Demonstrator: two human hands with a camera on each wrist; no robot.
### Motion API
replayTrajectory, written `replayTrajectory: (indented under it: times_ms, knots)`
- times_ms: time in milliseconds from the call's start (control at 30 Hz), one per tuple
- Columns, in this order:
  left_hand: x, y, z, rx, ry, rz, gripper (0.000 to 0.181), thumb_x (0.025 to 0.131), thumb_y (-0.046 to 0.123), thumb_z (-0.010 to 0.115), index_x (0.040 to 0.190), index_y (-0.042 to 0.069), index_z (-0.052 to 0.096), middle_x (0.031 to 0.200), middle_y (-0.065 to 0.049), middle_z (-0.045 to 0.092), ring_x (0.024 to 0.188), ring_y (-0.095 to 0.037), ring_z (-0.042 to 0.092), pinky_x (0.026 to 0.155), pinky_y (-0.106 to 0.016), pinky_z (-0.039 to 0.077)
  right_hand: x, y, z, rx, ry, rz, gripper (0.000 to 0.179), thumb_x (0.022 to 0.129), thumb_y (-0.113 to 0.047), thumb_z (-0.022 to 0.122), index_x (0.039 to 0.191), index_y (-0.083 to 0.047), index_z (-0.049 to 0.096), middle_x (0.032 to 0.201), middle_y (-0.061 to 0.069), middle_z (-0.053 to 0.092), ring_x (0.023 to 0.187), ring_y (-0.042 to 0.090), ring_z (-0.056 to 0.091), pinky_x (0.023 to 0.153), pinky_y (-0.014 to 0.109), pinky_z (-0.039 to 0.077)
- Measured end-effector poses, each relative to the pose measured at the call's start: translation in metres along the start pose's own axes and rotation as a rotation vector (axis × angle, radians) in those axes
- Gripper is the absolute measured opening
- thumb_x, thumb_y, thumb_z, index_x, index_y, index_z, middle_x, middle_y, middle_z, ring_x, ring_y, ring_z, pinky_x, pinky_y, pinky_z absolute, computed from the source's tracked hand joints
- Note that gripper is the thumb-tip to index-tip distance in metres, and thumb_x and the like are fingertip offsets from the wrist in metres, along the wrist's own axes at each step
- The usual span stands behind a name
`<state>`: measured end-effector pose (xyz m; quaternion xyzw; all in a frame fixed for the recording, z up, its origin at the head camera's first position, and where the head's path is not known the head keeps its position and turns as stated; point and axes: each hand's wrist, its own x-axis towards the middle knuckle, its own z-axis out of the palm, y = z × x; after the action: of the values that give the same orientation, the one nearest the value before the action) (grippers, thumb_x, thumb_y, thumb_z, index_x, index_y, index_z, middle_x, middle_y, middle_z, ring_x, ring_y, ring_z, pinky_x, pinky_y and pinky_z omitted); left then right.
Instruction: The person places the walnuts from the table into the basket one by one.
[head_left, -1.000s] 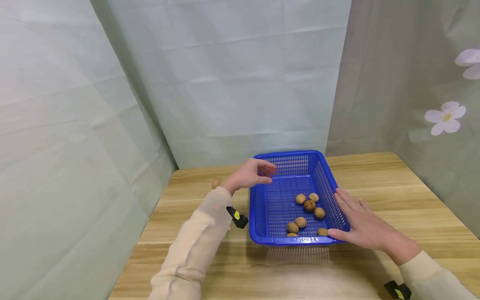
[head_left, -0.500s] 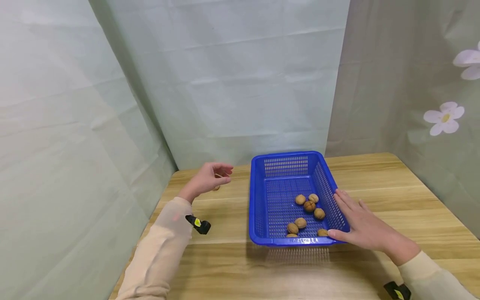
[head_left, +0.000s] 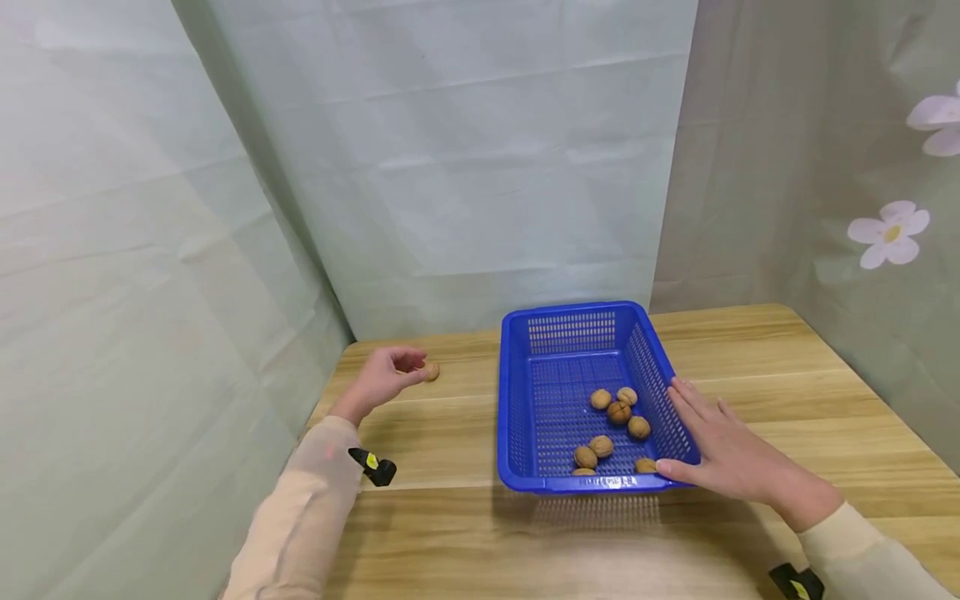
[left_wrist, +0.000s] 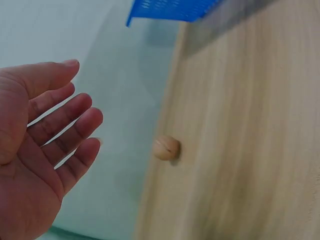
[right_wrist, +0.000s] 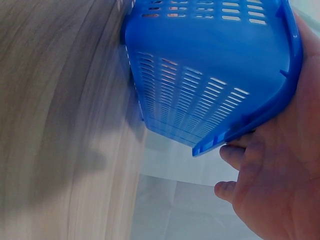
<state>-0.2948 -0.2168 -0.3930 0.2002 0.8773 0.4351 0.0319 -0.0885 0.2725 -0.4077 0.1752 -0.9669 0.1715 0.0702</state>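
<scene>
Beside a lone walnut (head_left: 432, 371) on the left part of the table, my left hand (head_left: 378, 381) is held with loosely bent fingers. The left wrist view shows this walnut (left_wrist: 166, 148) apart from the hand (left_wrist: 42, 130), whose palm holds nothing. A blue slotted plastic basket (head_left: 517, 417) contains several walnuts (head_left: 619, 412), mostly towards its front and right. My right hand (head_left: 731, 454) rests on the basket's front right corner, fingers extended along the right rim and thumb over the front edge. In the right wrist view, the basket's wall (right_wrist: 215, 55) hides part of the fingers.
The wooden table (head_left: 450, 533) ends at a pale cloth backdrop (head_left: 480, 167) behind and on the left. A flower-patterned cloth (head_left: 810, 208) hangs at the right. Bare wood lies between the left hand and the basket.
My left hand has moved left and lower, from above the basket's left rim to the walnut on the table. The right hand and basket have stayed in place.
</scene>
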Motion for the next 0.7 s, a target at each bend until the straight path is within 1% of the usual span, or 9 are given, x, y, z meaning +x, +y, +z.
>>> replayTrajectory:
  times_ms: [67, 167, 333, 467, 567, 700]
  knots:
    - [0.003, -0.01, 0.005, -0.011, 0.011, -0.012, 0.039, 0.087, 0.02, 0.073, 0.121, 0.004, 0.065, 0.108, -0.011, 0.067, 0.097, -0.024, 0.062, 0.076, -0.032, 0.053, 0.0, 0.0, 0.0, -0.002, 0.001, -0.003, 0.102, 0.083, -0.056, 0.066, 0.15, 0.006, 0.02, 0.156, 0.023, 0.016, 0.142, 0.042, 0.017, 0.104, 0.07, 0.017]
    - [0.008, -0.026, 0.012, -0.02, 0.026, -0.05, 0.039, 0.087, 0.02, 0.074, 0.121, 0.004, 0.064, 0.111, -0.015, 0.066, 0.098, -0.025, 0.061, 0.078, -0.033, 0.053, 0.001, 0.0, 0.001, -0.012, 0.005, -0.013, 0.101, 0.083, -0.055, 0.066, 0.15, 0.006, 0.02, 0.156, 0.024, 0.017, 0.141, 0.042, 0.018, 0.103, 0.07, 0.018]
    - [0.019, -0.05, 0.019, 0.009, 0.049, -0.111, 0.039, 0.088, 0.018, 0.072, 0.123, 0.004, 0.063, 0.118, -0.02, 0.062, 0.102, -0.027, 0.06, 0.083, -0.038, 0.052, 0.001, 0.0, 0.002, -0.01, 0.002, -0.015, 0.101, 0.084, -0.055, 0.066, 0.15, 0.006, 0.019, 0.156, 0.023, 0.016, 0.142, 0.042, 0.018, 0.104, 0.07, 0.018]
    - [0.029, -0.061, 0.027, 0.05, 0.073, -0.144, 0.043, 0.089, 0.018, 0.07, 0.126, -0.001, 0.059, 0.121, -0.021, 0.06, 0.106, -0.031, 0.057, 0.088, -0.044, 0.049, 0.001, 0.001, 0.002, -0.006, -0.004, 0.0, 0.101, 0.084, -0.055, 0.066, 0.151, 0.005, 0.018, 0.157, 0.023, 0.014, 0.142, 0.041, 0.016, 0.104, 0.069, 0.017]
    - [0.034, -0.067, 0.035, 0.092, 0.094, -0.178, 0.051, 0.089, 0.02, 0.07, 0.131, -0.004, 0.054, 0.126, -0.021, 0.057, 0.112, -0.034, 0.054, 0.093, -0.046, 0.046, 0.001, 0.001, 0.001, -0.008, -0.007, 0.006, 0.102, 0.084, -0.055, 0.066, 0.151, 0.004, 0.017, 0.157, 0.022, 0.014, 0.142, 0.041, 0.016, 0.104, 0.069, 0.017]
    - [0.038, -0.073, 0.046, 0.112, 0.148, -0.209, 0.058, 0.087, 0.019, 0.072, 0.135, -0.005, 0.049, 0.131, -0.023, 0.053, 0.119, -0.038, 0.051, 0.098, -0.048, 0.042, 0.001, 0.001, 0.0, -0.003, -0.008, 0.006, 0.102, 0.084, -0.055, 0.066, 0.151, 0.003, 0.016, 0.157, 0.022, 0.014, 0.142, 0.041, 0.016, 0.105, 0.069, 0.017]
